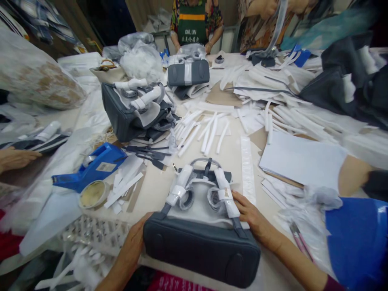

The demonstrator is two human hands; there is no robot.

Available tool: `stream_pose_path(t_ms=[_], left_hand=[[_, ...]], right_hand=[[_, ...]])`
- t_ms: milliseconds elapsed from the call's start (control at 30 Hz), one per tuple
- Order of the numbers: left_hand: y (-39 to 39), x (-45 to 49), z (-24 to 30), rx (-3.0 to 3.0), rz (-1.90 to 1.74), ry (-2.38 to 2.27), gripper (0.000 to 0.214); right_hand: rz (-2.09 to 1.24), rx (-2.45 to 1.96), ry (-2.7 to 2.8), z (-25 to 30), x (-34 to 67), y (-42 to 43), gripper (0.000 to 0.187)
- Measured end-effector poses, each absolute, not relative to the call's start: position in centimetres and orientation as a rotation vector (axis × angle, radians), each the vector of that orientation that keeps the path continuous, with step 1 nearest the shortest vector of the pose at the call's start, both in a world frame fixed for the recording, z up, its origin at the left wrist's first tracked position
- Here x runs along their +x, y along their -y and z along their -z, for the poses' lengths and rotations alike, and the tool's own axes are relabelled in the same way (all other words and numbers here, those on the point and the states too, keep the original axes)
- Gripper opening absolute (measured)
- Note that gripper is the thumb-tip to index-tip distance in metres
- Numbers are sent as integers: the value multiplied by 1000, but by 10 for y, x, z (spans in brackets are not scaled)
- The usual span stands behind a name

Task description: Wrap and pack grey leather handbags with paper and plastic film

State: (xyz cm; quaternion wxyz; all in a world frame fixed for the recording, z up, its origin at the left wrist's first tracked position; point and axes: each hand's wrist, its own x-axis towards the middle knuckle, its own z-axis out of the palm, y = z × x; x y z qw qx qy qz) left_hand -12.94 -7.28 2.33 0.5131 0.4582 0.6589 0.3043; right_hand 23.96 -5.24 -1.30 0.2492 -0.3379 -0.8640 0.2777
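A dark grey handbag lies flat at the near table edge, its two handles wrapped in white paper. My left hand grips the bag's left end, fingers curled against its side. My right hand rests on the bag's right upper part beside the right wrapped handle, fingers stretched forward and touching the wrapping.
A blue tape dispenser and a tape roll lie at left. Several white paper rolls are scattered mid-table. More grey bags sit further back. Other people stand at the far side; another person's hand shows at left. A blue bin sits at right.
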Motion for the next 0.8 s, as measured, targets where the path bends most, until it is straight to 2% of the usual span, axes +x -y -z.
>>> stream_pose_path(t_ms=[167,367,533,633,800], left_hand=[[83,-133,-24,1167,-817,-1480,36],[114,-129,-6,1225,-1067,-1221,46],[138,-115,20,1254,-1287,-1373,56],[150,-109,30,1203,-1424,-1359,58],[157,-119,31,1194,-1339,-1261,47]], right_hand=[[-953,-1124,1989,4,235,76,22],[-1026,-1459,1283,-22,207,127,45],[-796,-1435,1085,-23,167,155,55],[-678,-1408,958,-14,155,156,54],[-539,-1521,1170,-17,161,159,50]])
